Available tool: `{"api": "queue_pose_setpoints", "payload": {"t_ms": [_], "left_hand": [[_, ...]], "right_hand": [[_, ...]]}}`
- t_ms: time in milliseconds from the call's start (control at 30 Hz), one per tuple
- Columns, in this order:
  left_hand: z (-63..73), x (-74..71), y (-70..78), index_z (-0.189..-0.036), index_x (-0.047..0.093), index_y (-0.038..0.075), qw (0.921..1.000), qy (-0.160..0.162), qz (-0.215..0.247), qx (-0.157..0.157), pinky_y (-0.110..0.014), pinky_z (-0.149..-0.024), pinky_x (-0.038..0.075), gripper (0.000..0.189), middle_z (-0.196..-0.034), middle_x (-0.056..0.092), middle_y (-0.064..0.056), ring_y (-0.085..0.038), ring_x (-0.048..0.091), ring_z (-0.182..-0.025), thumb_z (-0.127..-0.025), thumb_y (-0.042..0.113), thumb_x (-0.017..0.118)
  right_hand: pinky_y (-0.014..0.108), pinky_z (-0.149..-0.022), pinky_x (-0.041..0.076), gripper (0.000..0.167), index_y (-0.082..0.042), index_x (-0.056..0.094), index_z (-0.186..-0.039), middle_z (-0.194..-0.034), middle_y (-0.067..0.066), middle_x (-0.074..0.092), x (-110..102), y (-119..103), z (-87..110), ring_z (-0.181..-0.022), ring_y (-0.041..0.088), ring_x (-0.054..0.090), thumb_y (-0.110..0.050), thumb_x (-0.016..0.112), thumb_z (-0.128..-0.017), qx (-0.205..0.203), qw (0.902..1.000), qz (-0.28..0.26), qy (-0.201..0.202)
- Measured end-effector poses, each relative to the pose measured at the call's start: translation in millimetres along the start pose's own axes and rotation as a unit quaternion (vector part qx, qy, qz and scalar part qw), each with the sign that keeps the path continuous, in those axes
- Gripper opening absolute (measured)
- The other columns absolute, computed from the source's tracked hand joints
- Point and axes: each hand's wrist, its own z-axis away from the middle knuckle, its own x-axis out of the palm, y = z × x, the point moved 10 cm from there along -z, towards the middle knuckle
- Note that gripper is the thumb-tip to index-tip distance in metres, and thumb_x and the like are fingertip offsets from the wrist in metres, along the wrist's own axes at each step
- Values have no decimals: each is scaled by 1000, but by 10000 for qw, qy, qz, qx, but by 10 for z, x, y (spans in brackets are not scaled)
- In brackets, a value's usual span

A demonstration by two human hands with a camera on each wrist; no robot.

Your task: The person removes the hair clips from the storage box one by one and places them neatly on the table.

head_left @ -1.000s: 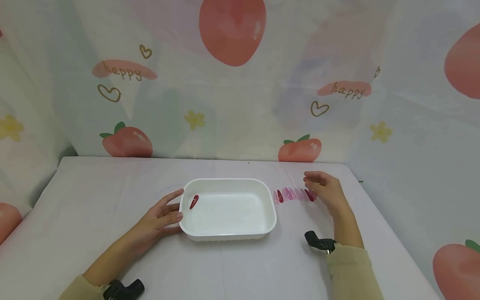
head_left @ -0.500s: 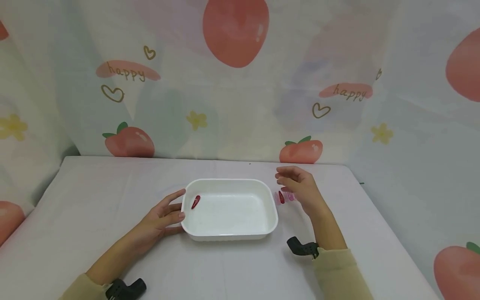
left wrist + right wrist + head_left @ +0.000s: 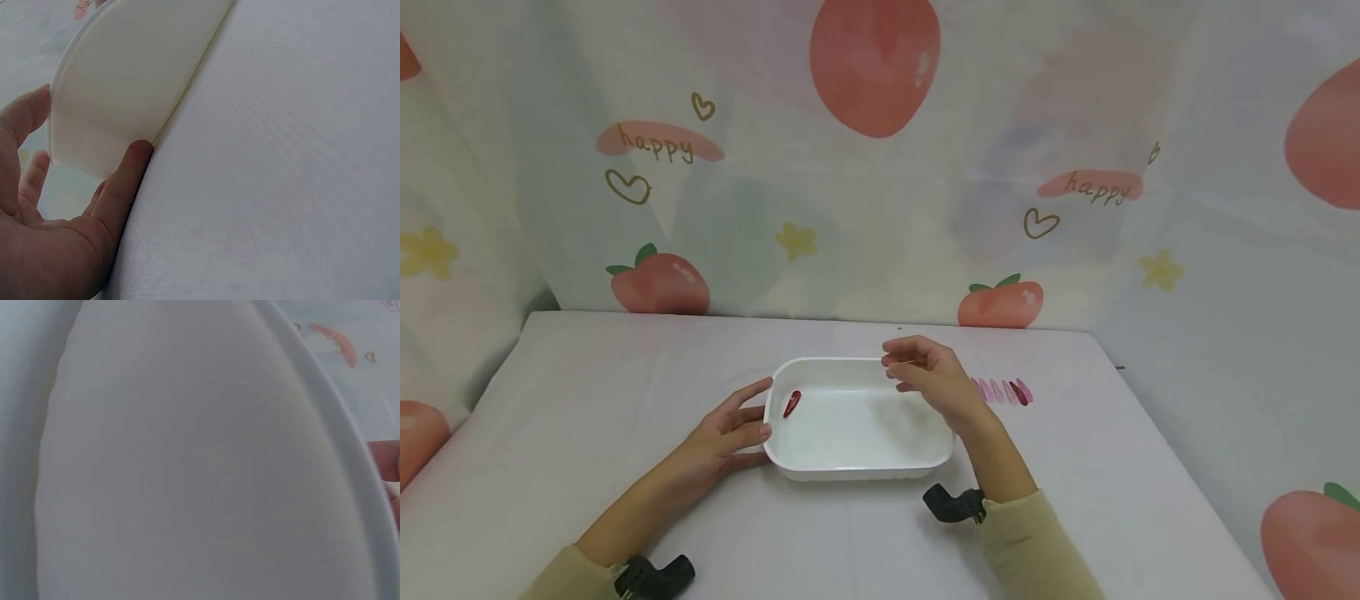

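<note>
A white rectangular tray (image 3: 857, 470) stands on the table. My left hand (image 3: 715, 446) rests its extended fingers against the tray's left end; in the left wrist view, fingers of the left hand (image 3: 69, 231) touch its rim and outer wall. One red snap hair clip (image 3: 792, 404) lies inside, near the left end. Over the tray's right part hovers my right hand (image 3: 936, 379), thumb and fingers close together; whether anything small is between them is hidden. To the tray's right, a row of pink and dark red hair clips (image 3: 1009, 391) is partly covered by that hand.
A white cloth covers the table (image 3: 647, 375). Behind it hangs a printed curtain (image 3: 880, 208) with peaches and hearts. Both wrists wear black camera mounts (image 3: 955, 503).
My right hand has moved left, from the right end of the clip row to above the tray. The left hand still touches the tray's left end.
</note>
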Motion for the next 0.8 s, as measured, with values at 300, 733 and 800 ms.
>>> {"api": "queue_pose_setpoints", "payload": {"t_ms": [300,733,800], "left_hand": [[15,15,27,-157,27,28,10000,-41,-4,-11,-49,-99,52,67,-154,33,-24,-36,51,-130,-100,12,60],[5,17,-3,-157,25,25,9999,-98,102,-37,-49,-99,53,68,-155,32,-25,-35,52,-130,-100,10,58],[-6,14,12,-157,24,25,9999,-98,66,12,-49,-99,53,68,-155,32,-25,-35,52,-130,-100,10,58]], "right_hand": [[33,-85,58,29,-9,63,-126,-120,23,63,504,-213,-161,-112,46,59,-9,62,-97,-178,9989,-299,-318],[33,-84,58,30,-8,63,-126,-114,11,68,898,-345,-280,-105,31,65,-11,64,-96,-261,9943,-853,-581],[34,-85,58,30,-8,63,-126,-116,15,67,919,-296,-289,-107,36,64,-12,65,-96,-179,9943,-828,-640]]}}
